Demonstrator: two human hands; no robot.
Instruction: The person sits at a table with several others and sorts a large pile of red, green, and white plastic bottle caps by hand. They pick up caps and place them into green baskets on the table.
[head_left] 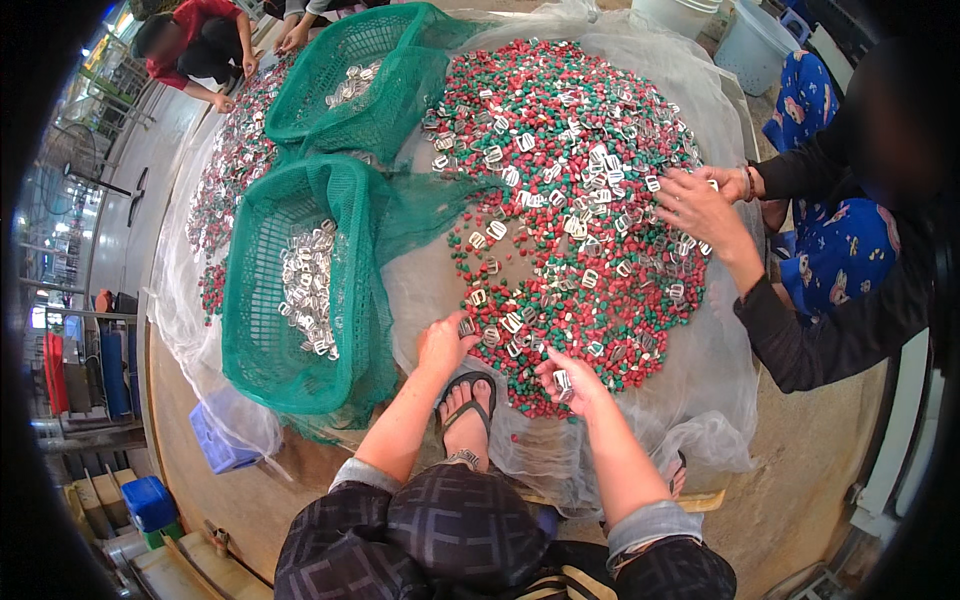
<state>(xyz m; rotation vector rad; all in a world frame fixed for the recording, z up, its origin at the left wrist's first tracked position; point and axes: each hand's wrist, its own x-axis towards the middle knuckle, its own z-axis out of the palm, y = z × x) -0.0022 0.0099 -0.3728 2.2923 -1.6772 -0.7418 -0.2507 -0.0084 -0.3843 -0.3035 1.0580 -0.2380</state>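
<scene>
A wide pile of small red, green and white pellets [635, 372] lies before me, with many silvery metal slide buckles [575, 227] mixed in. My left hand [443, 346] is at the pile's near left edge, its fingers closed on a metal slide buckle [466, 326]. Palm turned up, my right hand [585, 388] is at the near edge with fingers curled round several metal slide buckles [564, 386]. To the left stands a green plastic basket [262, 375] draped with green netting, and loose buckles [309, 290] lie inside it.
Behind it stands a second green basket [290, 120], also with buckles. White mesh sheeting [725, 350] lies under the pile. At right, a co-worker's hands [700, 208] reach into the pile. Other people work at a far-left pile [235, 165]. Pale buckets [752, 50] stand at the back right.
</scene>
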